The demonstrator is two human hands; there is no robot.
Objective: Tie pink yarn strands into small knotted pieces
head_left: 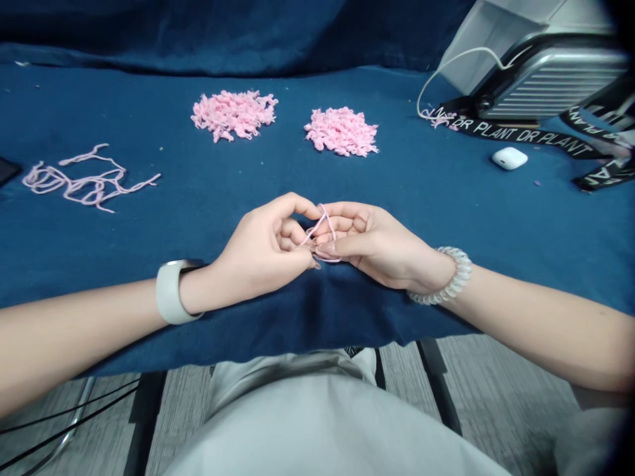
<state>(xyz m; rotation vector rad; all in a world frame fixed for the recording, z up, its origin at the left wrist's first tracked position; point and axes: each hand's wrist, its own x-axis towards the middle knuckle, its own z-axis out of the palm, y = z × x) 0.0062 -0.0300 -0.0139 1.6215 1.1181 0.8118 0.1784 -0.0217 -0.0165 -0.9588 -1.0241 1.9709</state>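
A strand of pale pink yarn (326, 217) forms a small loop between my two hands, above the front part of the table. My left hand (270, 241) pinches the yarn with thumb and fingers close together. Facing it, my right hand (374, 241) grips the same yarn between thumb and index finger, its other fingers curled behind. The fingertips of both hands meet or nearly meet, and part of the yarn is hidden among them. To the left lies a loose tangle of pink yarn strands (94, 182).
Two piles of small pink yarn pieces, a left pile (233, 114) and a right pile (341, 131), lie on the blue cloth (198, 175). At right are a white earbud case (510, 158), a lettered black strap (526, 132) and a ribbed silver device (560, 82) with a white cable (449, 61).
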